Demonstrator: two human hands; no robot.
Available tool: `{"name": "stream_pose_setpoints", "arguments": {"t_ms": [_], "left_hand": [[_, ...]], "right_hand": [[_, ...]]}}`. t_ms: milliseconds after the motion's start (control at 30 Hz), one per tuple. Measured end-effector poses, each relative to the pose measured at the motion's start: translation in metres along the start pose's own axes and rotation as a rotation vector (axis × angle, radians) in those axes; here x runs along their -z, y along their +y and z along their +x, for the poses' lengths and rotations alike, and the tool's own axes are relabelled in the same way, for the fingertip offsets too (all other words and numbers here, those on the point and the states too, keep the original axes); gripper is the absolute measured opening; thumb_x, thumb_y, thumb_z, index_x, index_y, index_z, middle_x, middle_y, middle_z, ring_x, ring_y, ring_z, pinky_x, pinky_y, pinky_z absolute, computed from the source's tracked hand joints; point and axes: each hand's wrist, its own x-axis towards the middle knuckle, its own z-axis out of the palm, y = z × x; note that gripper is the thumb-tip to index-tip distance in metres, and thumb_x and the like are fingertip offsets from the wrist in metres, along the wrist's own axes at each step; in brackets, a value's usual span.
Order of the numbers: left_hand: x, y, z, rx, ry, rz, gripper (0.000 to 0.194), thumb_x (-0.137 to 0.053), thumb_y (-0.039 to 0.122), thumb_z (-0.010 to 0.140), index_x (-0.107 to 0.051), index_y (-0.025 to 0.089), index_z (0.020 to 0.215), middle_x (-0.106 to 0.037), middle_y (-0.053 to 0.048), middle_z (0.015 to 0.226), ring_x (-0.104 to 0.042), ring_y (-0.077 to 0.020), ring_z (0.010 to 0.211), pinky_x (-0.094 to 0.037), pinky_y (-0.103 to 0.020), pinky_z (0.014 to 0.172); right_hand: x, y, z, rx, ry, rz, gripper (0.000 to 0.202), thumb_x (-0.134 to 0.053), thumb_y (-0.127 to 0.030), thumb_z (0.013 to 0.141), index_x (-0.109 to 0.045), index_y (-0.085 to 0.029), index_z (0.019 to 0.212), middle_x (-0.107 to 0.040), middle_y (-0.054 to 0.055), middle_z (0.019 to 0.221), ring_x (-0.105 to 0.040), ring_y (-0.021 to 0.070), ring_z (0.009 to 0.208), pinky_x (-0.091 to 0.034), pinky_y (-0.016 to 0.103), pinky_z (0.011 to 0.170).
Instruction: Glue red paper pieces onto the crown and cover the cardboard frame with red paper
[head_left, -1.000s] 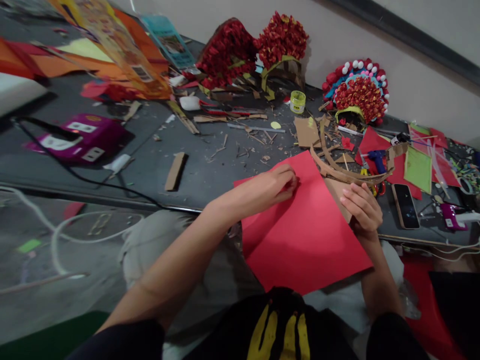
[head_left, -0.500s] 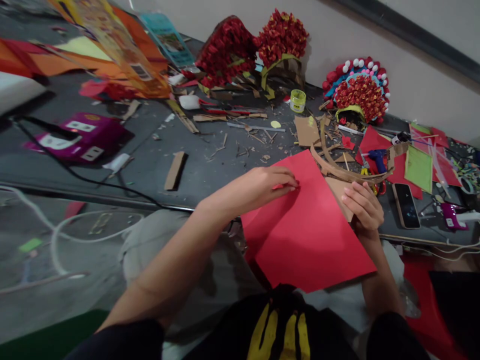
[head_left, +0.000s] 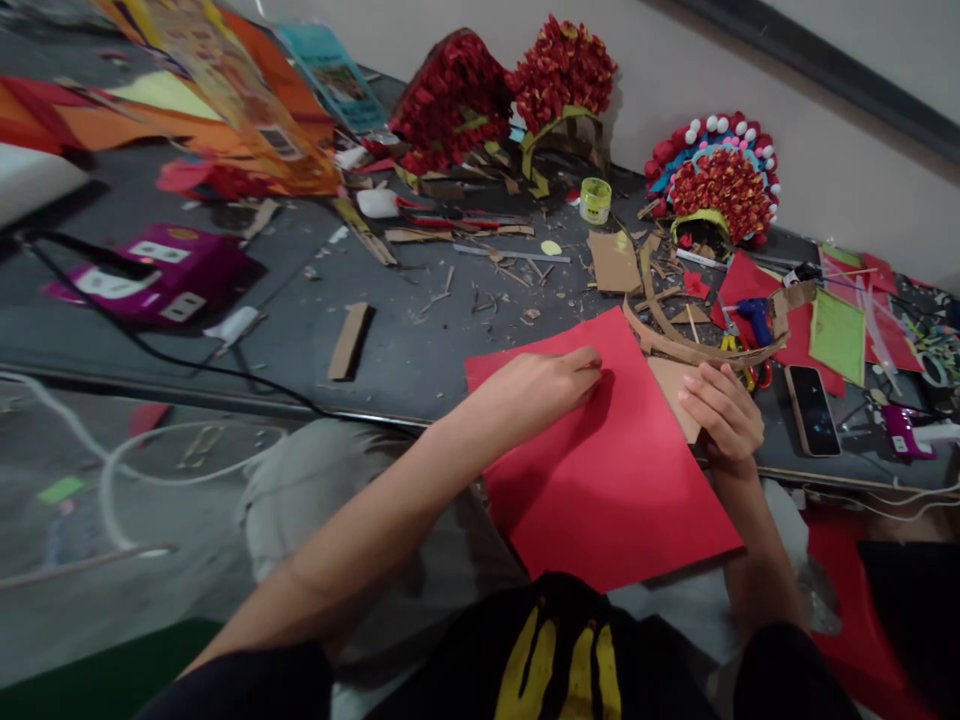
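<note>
A large red sheet (head_left: 615, 480) lies slantwise over my lap and the table's front edge. My left hand (head_left: 551, 385) rests over its upper part, fingers pinched together; what they hold, if anything, is hidden. Beside the sheet's right edge, a flat cardboard piece (head_left: 675, 385) sticks out from beneath it. My right hand (head_left: 724, 412) grips that piece at its right side, fingers together on top and thumb out of sight. A curved cardboard strip (head_left: 694, 350) lies just beyond the right hand.
Behind are flower-covered red pieces (head_left: 566, 75), a yellow-green jar (head_left: 595, 201) and cardboard scraps. To the right are a blue glue gun (head_left: 756, 318), scissors (head_left: 761, 376) and a phone (head_left: 813, 410). A purple power strip (head_left: 169, 275) with a black cable sits left.
The red sheet's left part now spreads out further left and lies flatter, with its corner showing beyond my left wrist. My left hand has shifted slightly, its fingers drawn closer together.
</note>
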Motion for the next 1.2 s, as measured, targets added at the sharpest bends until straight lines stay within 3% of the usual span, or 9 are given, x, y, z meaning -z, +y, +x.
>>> {"name": "stream_pose_setpoints", "arguments": {"t_ms": [200, 467, 933, 1200], "left_hand": [[-0.003, 0.0, 0.002, -0.016, -0.029, 0.171, 0.025, -0.043, 0.018, 0.093, -0.066, 0.011, 0.095, -0.063, -0.01, 0.111, -0.062, -0.0125, 0.064, -0.041, -0.024, 0.049], [-0.003, -0.003, 0.004, 0.04, 0.034, 0.026, 0.029, -0.038, 0.024, 0.096, -0.064, 0.012, 0.093, -0.058, -0.011, 0.115, -0.062, -0.0121, 0.067, -0.047, -0.024, 0.054], [-0.01, -0.009, 0.005, 0.062, 0.076, -0.035, 0.028, -0.037, 0.022, 0.095, -0.063, 0.012, 0.089, -0.057, -0.011, 0.112, -0.061, -0.0123, 0.068, -0.047, -0.024, 0.055], [-0.018, -0.013, 0.004, 0.062, 0.149, -0.101, 0.025, -0.04, 0.023, 0.093, -0.064, 0.015, 0.091, -0.057, -0.01, 0.11, -0.061, -0.0124, 0.074, -0.048, -0.022, 0.059]], "right_hand": [[0.0, 0.001, 0.002, 0.014, 0.03, 0.014, 0.022, -0.05, -0.011, 0.091, -0.068, -0.021, 0.097, -0.075, 0.001, 0.097, -0.064, 0.0171, 0.113, -0.051, 0.036, 0.102], [0.003, -0.001, 0.002, 0.013, 0.047, -0.016, 0.022, -0.049, -0.011, 0.092, -0.068, -0.022, 0.096, -0.076, 0.001, 0.095, -0.065, 0.0164, 0.111, -0.051, 0.035, 0.102], [0.004, 0.001, 0.001, 0.041, 0.026, -0.044, 0.024, -0.046, -0.012, 0.093, -0.067, -0.022, 0.097, -0.076, 0.001, 0.095, -0.064, 0.0159, 0.112, -0.05, 0.034, 0.103], [0.003, -0.002, 0.001, 0.017, 0.039, 0.006, 0.019, -0.054, -0.011, 0.09, -0.069, -0.021, 0.096, -0.076, 0.002, 0.095, -0.064, 0.0171, 0.112, -0.048, 0.033, 0.105]]}}
